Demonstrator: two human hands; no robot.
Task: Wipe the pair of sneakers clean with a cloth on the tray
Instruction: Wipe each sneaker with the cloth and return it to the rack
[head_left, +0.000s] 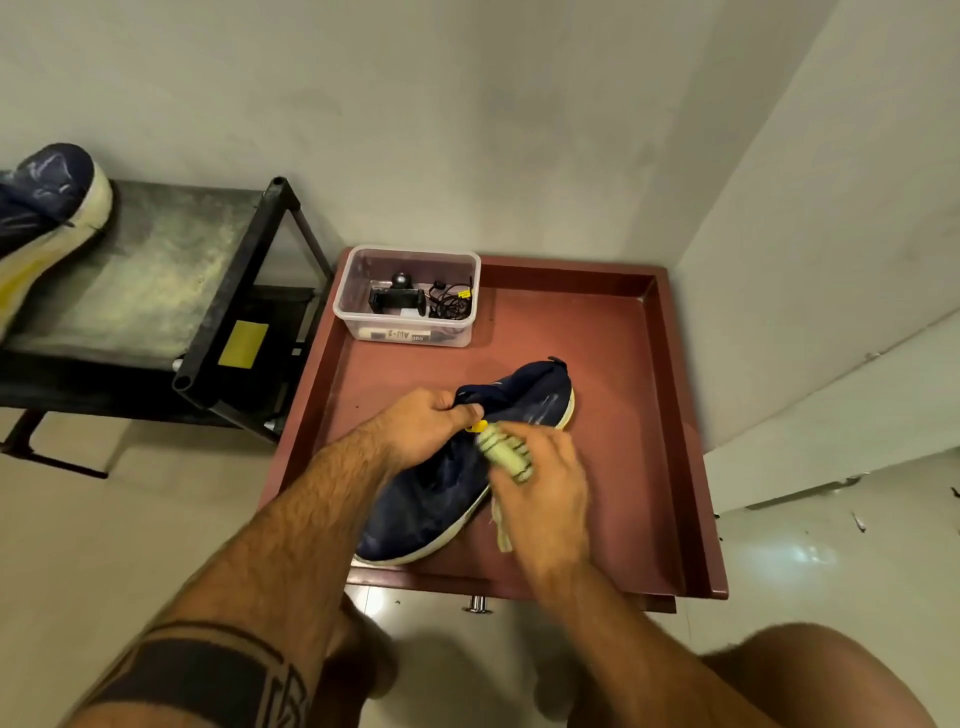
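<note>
Head-worn view, steeply downward, near tray (675, 415)

Bare tray floor (613, 415) lies right of the sneaker (441, 493); a plastic box (410, 296) blocks the far-left corner.

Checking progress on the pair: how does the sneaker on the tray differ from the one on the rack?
The sneaker on the tray is gripped by the left hand and wiped; the sneaker on the rack lies untouched, partly out of frame. Both are navy with pale soles.
</note>
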